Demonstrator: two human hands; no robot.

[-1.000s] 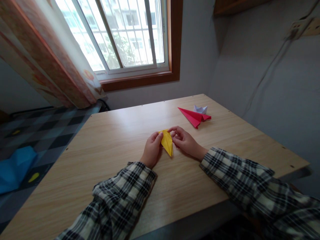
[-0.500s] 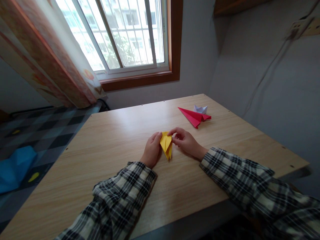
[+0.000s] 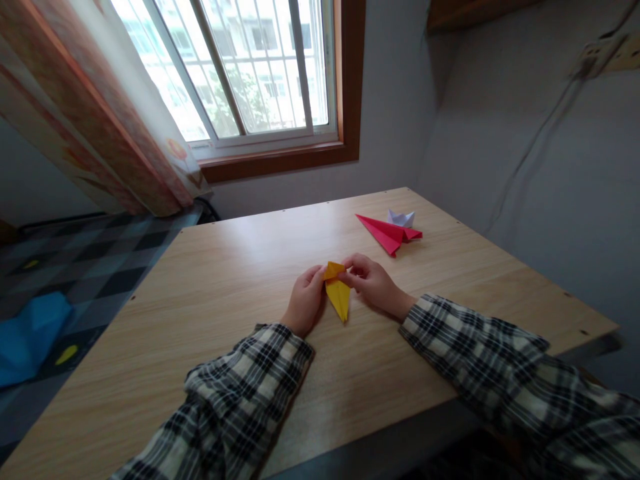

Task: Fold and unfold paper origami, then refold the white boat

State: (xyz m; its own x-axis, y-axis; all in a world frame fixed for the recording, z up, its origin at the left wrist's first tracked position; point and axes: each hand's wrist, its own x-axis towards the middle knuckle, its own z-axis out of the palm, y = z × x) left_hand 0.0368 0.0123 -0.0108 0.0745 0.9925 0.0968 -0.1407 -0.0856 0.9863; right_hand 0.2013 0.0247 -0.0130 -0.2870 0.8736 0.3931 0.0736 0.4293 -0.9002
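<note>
Over at 9 o'clock, far from the hands, a blue sheet (image 3: 27,333) lies on the checked floor (image 3: 100,267), and a striped curtain (image 3: 100,113) hangs by the window (image 3: 250,73) up at 11 o'clock. Near the middle of the wooden table (image 3: 200,347), the left hand (image 3: 303,303) rests on the wood with its fingers curled, and its thumb and first finger press on the left edge of the yellow folded paper (image 3: 338,293). That paper is a long pointy shape; its sharp tip points to 6 o'clock, toward the person, and its top end is bent over into a small flap. Just at 3 o'clock from the paper, the right hand (image 3: 373,285) pinches that top flap between thumb and fingertips, so both hands are closed on the same paper. Both arms wear checked sleeves. Up at 1 o'clock from the hands, well apart from them, a red paper plane (image 3: 389,233) lies flat on the table, and a small white paper boat (image 3: 401,218) sits touching its far side. A grey wall (image 3: 550,200) stands at 3 o'clock.
</note>
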